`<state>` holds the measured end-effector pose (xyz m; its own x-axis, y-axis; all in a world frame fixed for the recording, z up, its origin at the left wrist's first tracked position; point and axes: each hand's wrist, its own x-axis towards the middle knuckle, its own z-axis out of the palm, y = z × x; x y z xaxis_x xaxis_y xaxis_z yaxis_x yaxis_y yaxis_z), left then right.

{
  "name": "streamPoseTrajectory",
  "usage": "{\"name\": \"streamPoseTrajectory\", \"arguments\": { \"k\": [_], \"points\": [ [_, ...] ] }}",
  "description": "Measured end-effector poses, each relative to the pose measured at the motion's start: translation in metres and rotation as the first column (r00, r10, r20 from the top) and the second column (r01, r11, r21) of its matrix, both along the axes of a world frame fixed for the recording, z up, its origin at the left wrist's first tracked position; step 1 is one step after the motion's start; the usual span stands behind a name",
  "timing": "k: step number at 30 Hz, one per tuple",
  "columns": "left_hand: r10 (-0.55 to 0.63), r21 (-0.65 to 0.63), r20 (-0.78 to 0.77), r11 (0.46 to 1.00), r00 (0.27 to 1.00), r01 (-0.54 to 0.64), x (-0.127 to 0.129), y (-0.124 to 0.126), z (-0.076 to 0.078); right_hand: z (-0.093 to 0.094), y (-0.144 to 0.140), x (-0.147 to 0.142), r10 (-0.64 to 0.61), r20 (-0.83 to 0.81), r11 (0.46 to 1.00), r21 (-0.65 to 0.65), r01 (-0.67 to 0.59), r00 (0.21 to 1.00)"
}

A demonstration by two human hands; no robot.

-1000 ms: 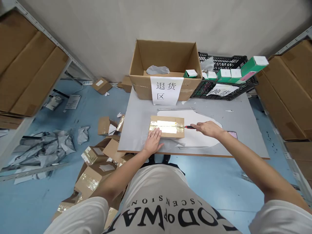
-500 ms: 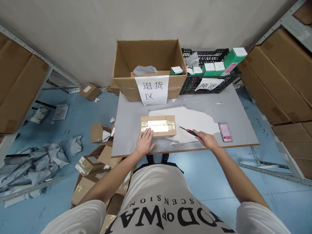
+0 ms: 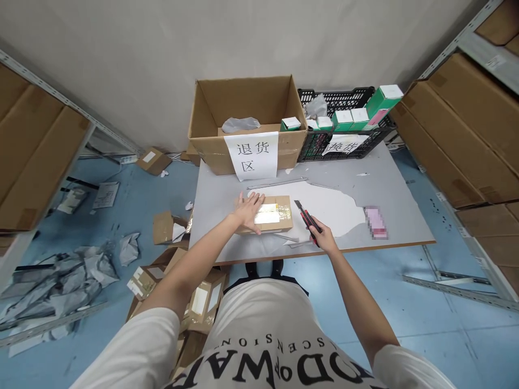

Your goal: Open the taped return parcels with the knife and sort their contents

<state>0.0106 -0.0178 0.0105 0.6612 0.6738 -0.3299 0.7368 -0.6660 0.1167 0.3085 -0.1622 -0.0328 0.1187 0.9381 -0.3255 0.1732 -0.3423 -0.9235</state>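
Observation:
A small taped cardboard box [image 3: 286, 215] with a white label lies on the grey table [image 3: 401, 200]. My left hand [image 3: 248, 210] rests over the box's left end, fingers spread across its top and the thumb toward the near side. To the right of the box, my right hand [image 3: 322, 235] is closed around a red and black utility knife [image 3: 307, 216]. Its tip points up and left, a short gap from the box. Beneath the knife lies a flat white sheet [image 3: 336, 202] with torn edges.
At the table's back stand a large open carton [image 3: 203, 146] with a paper sign and a black crate [image 3: 312, 151] holding green-and-white boxes. A pink phone-like item [image 3: 376, 221] lies at right. Cartons [image 3: 198, 300] and grey bags [image 3: 68, 281] crowd the floor at left.
My left hand has moved up from the box's near edge and spread over its left end. My right hand has come left, turning the knife to a steeper angle beside the box.

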Motion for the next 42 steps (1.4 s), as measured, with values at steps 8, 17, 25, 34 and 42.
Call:
{"name": "streamPoseTrajectory", "arguments": {
  "k": [8, 17, 25, 34, 42],
  "points": [
    [0.013, 0.022, 0.065, 1.0, 0.998, -0.015, 0.002, -0.001, 0.008, -0.001, 0.018, -0.002, 0.023, -0.263, 0.998, -0.047, -0.037, 0.965],
    [0.026, -0.002, 0.092, 1.0, 0.995, -0.026, -0.005, 0.046, 0.01, -0.003, 0.054, -0.009, 0.037, -0.277, 0.999, 0.014, -0.034, 0.96],
    [0.036, -0.075, 0.055, 0.997, 0.998, -0.032, -0.009, 0.047, 0.002, -0.017, 0.055, -0.01, 0.038, -0.326, 0.998, -0.028, -0.05, 0.945],
    [-0.031, -0.068, 0.084, 0.997, 0.996, 0.037, -0.021, 0.049, -0.009, -0.016, 0.058, -0.009, 0.044, -0.313, 0.997, -0.05, -0.062, 0.949],
    [-0.036, -0.076, 0.096, 0.996, 0.995, 0.043, -0.024, 0.051, -0.014, -0.004, 0.05, -0.001, 0.103, -0.281, 0.991, -0.058, -0.124, 0.954]
  ]
}}
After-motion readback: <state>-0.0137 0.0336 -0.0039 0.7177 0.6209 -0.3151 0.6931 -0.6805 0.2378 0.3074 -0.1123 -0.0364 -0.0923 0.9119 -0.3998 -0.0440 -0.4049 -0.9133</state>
